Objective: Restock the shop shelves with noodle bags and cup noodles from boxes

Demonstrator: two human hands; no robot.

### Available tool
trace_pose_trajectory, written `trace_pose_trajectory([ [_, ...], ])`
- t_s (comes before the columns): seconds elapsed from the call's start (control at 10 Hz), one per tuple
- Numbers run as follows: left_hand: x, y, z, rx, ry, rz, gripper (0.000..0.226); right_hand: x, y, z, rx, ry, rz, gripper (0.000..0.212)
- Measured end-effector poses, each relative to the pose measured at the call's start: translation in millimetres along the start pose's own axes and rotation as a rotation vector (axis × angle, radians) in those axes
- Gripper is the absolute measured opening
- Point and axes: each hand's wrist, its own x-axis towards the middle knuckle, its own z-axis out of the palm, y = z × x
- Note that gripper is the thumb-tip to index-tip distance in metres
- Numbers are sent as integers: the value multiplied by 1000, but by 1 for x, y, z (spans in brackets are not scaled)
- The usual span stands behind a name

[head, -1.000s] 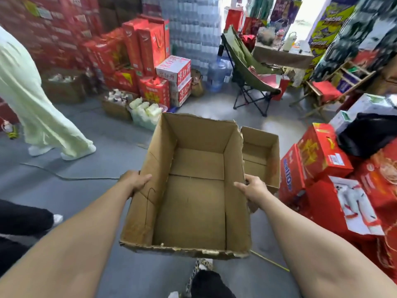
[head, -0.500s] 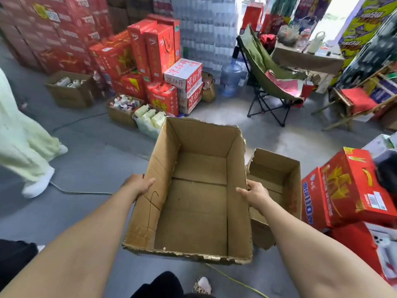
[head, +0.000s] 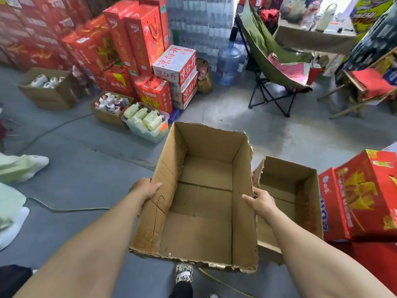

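Gripping opposite walls, left hand (head: 146, 188) and right hand (head: 261, 200) flank cardboard box (head: 206, 203).

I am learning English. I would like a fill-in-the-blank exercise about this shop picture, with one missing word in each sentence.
1. The left hand and the right hand hold a large brown cardboard box that is ____ inside.
2. A smaller open brown cardboard box stands at the large box's ____ side.
3. The clear plastic bin holds pale yellow ____.
4. The folding camp chair has a ____ fabric seat.
Missing words: empty; right; bottles; green.
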Motion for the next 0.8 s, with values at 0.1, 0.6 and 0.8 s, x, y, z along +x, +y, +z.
trace_pose_trajectory([
  [0.1,35,15,-11,2,-34,16,58,23,-14,2,-4,20,33,47],
  [0.6,123,97,-34,-80,-67,156,64,98,-65,-6,-184,87,151,70],
  [0.8,121,129,-37,-62,-63,286,69,99,-84,-17,-261,163,132,69],
])
